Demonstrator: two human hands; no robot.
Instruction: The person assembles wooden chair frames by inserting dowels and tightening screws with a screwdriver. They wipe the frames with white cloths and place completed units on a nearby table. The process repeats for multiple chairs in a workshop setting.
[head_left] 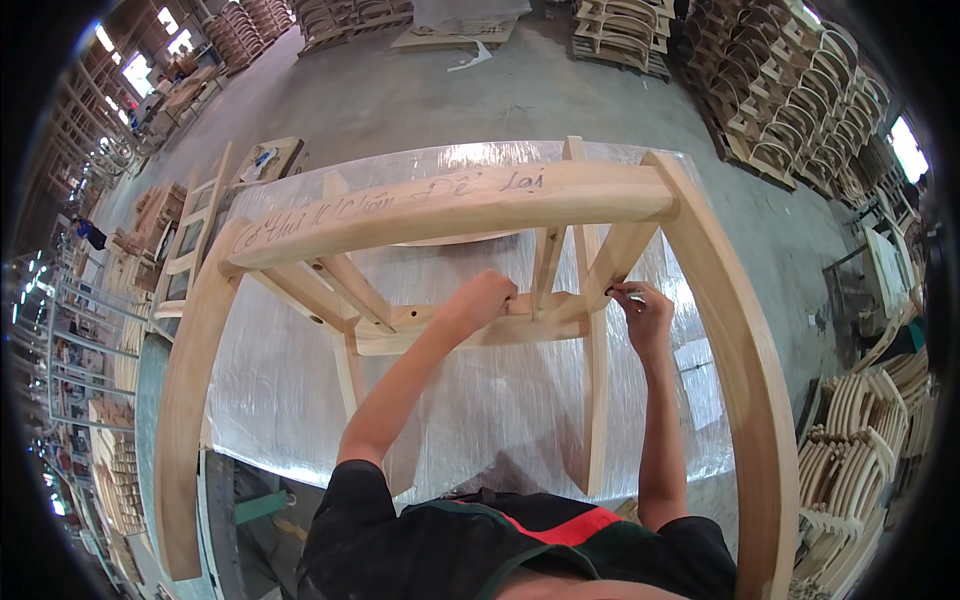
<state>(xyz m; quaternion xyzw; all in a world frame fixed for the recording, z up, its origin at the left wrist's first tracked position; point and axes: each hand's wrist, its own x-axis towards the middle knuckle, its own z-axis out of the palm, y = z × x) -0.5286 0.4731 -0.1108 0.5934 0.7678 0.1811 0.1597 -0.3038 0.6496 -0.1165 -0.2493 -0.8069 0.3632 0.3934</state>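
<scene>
A pale wooden chair frame [728,290] stands around my arms, its long top bar [400,220] marked with handwriting. Inside it, a lower rail [560,328] and short slats carry several dark round holes. My left hand [482,300] is closed at this rail, fingertips down against the wood; whatever they hold is hidden or too small to name. To its right, my right hand [645,308] pinches a small dark piece [610,291] against the side of a slanting brace [622,255]. Whether that piece sits in a hole, I cannot tell.
Clear plastic film [480,400] covers the surface under the frame. A wooden ladder-like frame [190,240] leans at the left. Stacked curved wooden parts [855,450] stand at the right, with more stacks [790,90] at the far right. Grey floor [400,105] stretches beyond.
</scene>
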